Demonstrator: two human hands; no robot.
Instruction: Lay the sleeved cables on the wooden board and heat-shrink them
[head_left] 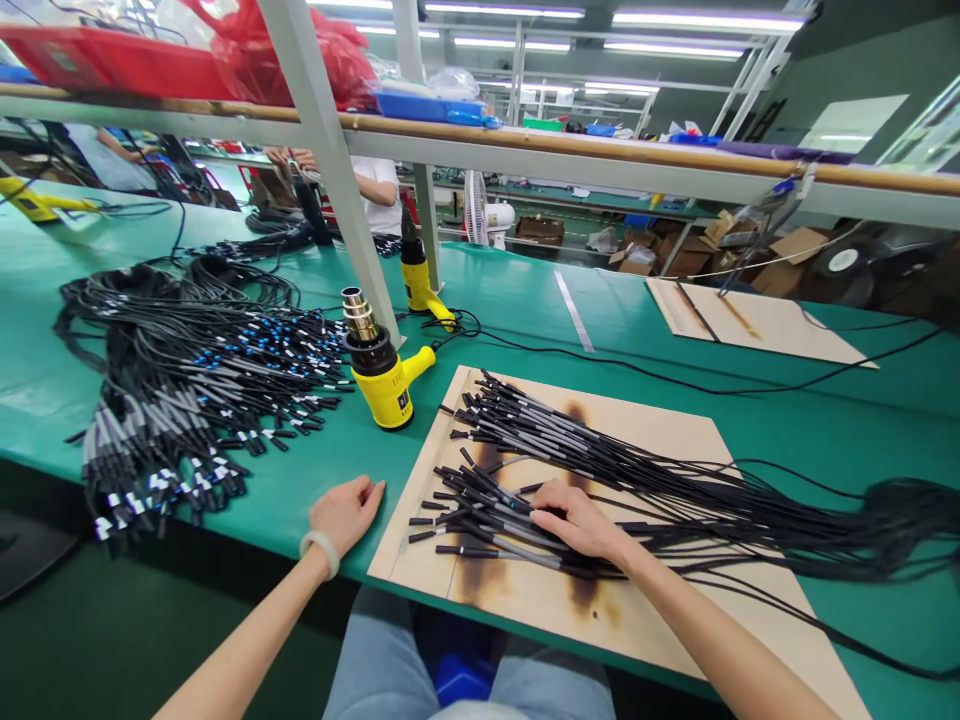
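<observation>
Left to right. Far left: yellow heat gun (34,203) lying on the green table (300,490). Right of and nearer than it, big heap of black cables (187,345), grey sleeves and white tags on the near ends, blue bits in the middle; some ends hang past the near table edge. Beyond the heap, co-worker's hands (296,165) up at a dark cable bundle, detail too small to read.

Left hand (345,515) rests near the table edge, between heap and board; fingers loosely bent, part open, nothing visible in it. Pale wristband (321,552) on that wrist. Beyond it, second yellow heat gun (384,390) stands nozzle up; a third gun (416,280) stands farther back, also nozzle up, just past the shelf post.

Then the wooden board (424,572), dark scorch patches on it. Two cable groups lie across: near bunch (480,510) and far bunch (555,435), connector ends left, black tails running off right onto the table. Right hand (574,522) is on the near bunch, fingers curled over it, touching; underside hidden, can't tell if gripping or just resting.

Farther back, metal ruler strip (574,315). Far right, second board (795,340) with a brown streak.
</observation>
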